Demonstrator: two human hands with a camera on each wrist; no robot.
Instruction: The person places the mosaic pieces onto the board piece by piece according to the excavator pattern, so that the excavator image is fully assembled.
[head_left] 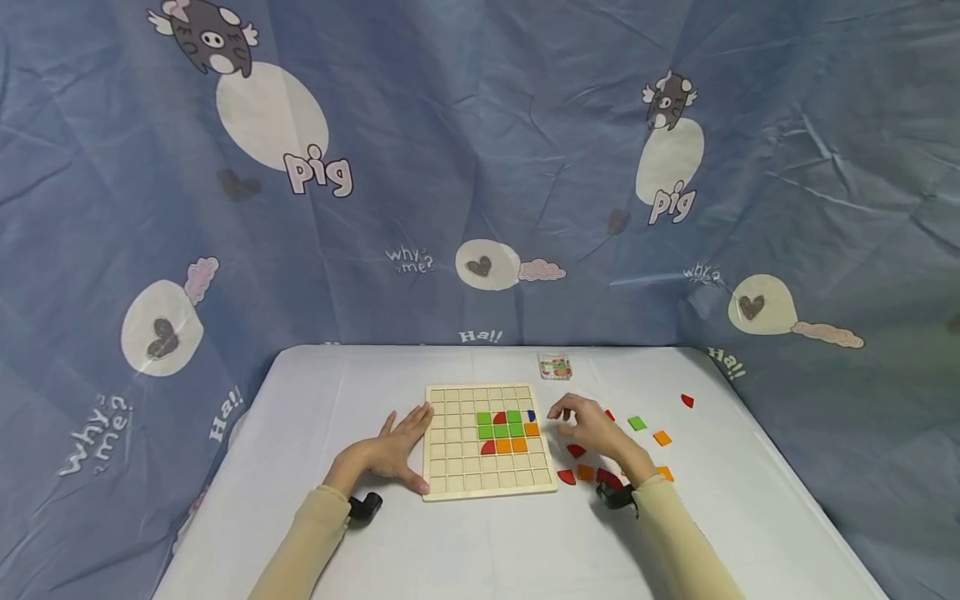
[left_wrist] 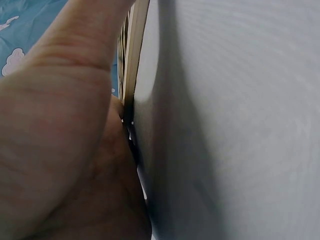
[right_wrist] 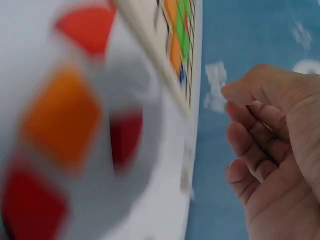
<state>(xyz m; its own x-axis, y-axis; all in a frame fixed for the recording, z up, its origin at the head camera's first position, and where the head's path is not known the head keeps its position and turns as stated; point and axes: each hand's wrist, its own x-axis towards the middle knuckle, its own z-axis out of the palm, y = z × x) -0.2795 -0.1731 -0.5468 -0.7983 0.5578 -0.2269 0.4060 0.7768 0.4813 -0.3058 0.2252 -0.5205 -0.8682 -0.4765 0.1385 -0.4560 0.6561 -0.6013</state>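
A square wooden grid board (head_left: 453, 467) lies on the white table. Green tiles (head_left: 501, 431), orange tiles (head_left: 512, 446), red quarter-round tiles (head_left: 488, 447) and a blue piece (head_left: 531, 415) sit in cells on its right half. My left hand (head_left: 386, 454) rests at the board's left edge, thumb and fingers spread; its thumb fills much of the left wrist view. My right hand (head_left: 588, 425) hovers just right of the board. Its fingers are loosely bent, with nothing visible between them in the right wrist view.
Right of the board lie loose pieces: red quarter-rounds (head_left: 566, 477), orange squares (head_left: 662, 437) and a green square (head_left: 637, 423). One red piece (head_left: 687, 401) is farther right. A small patterned card (head_left: 555, 367) lies behind the board. A blue printed cloth (head_left: 405, 208) hangs beyond the table.
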